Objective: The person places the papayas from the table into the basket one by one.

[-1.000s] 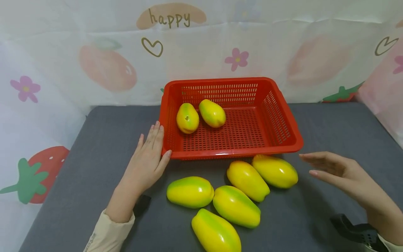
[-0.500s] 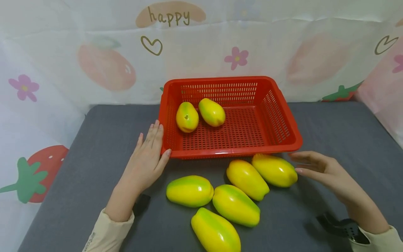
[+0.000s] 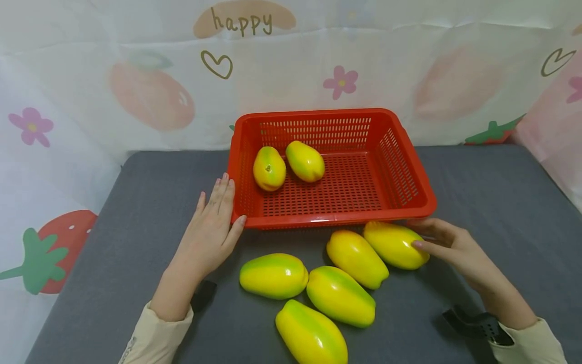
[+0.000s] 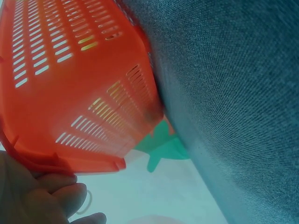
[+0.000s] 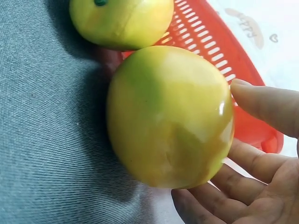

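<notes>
My left hand [image 3: 206,235] lies with fairly straight fingers against the left side of a red plastic basket [image 3: 313,221]. In the left wrist view its fingers [image 4: 65,198] are at the basket's rim. My right hand [image 3: 461,255] reaches round the right end of a yellow papaya [image 3: 394,246] in front of the basket. Its thumb lies over the near side and the other fingers go behind, partly hidden. In the right wrist view the thumb [image 5: 264,102] is at the papaya's edge, with the fingers loosely bent. Whether they press on it is unclear.
Several more yellow-green papayas lie on the grey cloth [image 3: 491,202], among them one papaya [image 3: 357,260] close beside the reached one. Two papayas, a left one [image 3: 269,172] and a right one [image 3: 305,163], sit inside the basket. Behind stands a printed curtain [image 3: 282,76].
My right hand has moved left, from beside the papaya to around its right end. The left hand stays at the basket, and the papayas keep their places.
</notes>
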Action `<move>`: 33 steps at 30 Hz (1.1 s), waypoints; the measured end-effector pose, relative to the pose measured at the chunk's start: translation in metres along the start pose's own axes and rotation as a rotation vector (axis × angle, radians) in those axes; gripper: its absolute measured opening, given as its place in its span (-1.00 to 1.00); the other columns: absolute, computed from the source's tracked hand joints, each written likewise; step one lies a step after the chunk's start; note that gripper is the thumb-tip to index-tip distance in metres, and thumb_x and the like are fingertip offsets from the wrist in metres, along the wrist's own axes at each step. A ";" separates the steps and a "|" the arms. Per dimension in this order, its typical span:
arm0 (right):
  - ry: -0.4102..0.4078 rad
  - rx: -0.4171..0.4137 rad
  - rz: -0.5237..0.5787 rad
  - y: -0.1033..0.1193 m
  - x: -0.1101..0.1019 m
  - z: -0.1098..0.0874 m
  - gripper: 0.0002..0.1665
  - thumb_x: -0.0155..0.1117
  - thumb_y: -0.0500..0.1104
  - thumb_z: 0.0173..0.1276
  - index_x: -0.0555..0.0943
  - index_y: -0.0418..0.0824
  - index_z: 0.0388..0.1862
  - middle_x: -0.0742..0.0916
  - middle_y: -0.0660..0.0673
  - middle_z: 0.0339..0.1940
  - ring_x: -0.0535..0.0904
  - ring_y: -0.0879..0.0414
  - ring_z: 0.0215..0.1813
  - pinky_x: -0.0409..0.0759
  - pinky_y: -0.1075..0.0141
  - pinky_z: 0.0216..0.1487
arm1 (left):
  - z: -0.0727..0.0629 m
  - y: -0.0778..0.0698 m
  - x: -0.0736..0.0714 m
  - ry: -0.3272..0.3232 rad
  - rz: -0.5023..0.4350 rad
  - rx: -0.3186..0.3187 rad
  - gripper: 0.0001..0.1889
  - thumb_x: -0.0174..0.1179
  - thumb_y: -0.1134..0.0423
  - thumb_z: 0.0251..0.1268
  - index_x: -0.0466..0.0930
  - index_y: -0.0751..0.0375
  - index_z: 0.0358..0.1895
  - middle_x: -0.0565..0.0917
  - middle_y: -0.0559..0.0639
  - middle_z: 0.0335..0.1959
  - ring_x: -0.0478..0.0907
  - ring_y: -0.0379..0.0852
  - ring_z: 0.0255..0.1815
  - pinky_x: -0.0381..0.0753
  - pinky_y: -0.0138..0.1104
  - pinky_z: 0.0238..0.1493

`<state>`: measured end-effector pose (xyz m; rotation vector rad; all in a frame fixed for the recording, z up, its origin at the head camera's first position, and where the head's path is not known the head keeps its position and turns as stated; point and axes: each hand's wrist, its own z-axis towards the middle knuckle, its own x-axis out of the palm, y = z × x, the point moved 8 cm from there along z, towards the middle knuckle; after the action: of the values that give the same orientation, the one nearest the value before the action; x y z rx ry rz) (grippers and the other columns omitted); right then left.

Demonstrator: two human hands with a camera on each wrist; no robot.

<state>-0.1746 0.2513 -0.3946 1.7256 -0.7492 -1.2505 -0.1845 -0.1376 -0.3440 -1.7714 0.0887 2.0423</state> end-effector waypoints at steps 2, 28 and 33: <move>0.008 -0.009 0.017 0.000 0.001 0.001 -0.46 0.16 -0.10 0.40 0.39 -0.29 0.28 0.55 0.08 0.16 0.48 0.33 0.08 0.54 0.39 -0.10 | 0.000 0.000 0.000 -0.001 0.000 0.000 -0.27 -0.17 0.02 0.47 -0.21 0.38 0.48 -0.18 0.20 0.52 -0.18 0.11 0.51 -0.21 0.06 0.42; 0.140 -0.078 0.059 0.002 0.020 0.004 -0.24 0.19 -0.21 0.37 0.11 -0.28 0.46 0.30 -0.24 0.38 0.37 0.22 0.16 0.43 0.47 0.00 | 0.000 0.000 0.000 -0.001 0.003 -0.001 -0.27 -0.16 0.02 0.48 -0.21 0.38 0.48 -0.18 0.19 0.52 -0.19 0.10 0.51 -0.21 0.06 0.42; 0.135 -0.082 0.054 0.002 0.020 0.004 -0.24 0.19 -0.22 0.37 0.11 -0.29 0.46 0.31 -0.26 0.37 0.38 0.23 0.16 0.43 0.48 0.00 | 0.000 0.000 0.000 0.001 0.006 -0.002 -0.27 -0.16 0.03 0.47 -0.22 0.38 0.48 -0.18 0.19 0.52 -0.19 0.11 0.51 -0.20 0.06 0.42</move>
<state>-0.1717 0.2322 -0.4025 1.6937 -0.6516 -1.1013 -0.1842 -0.1373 -0.3437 -1.7754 0.0919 2.0461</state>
